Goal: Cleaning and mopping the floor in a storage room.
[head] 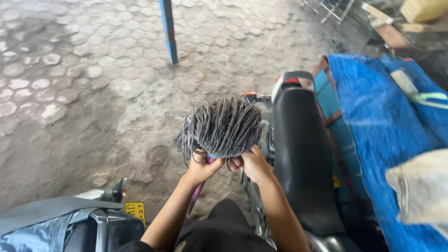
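Note:
A grey string mop head (224, 126) is held up in front of me, its strands fanned out. My left hand (201, 169) grips its base where a purple handle (199, 189) runs down between my arms. My right hand (252, 163) clutches the underside of the same mop head, fingers curled into the strands. Both forearms reach up from my dark-clothed lap.
A motorbike with a black seat (301, 158) stands just right of my hands. A blue tarp (382, 130) covers something at the right. Another bike's rear with a yellow plate (134, 211) is at bottom left. A blue post (169, 30) stands on the hexagonal paving.

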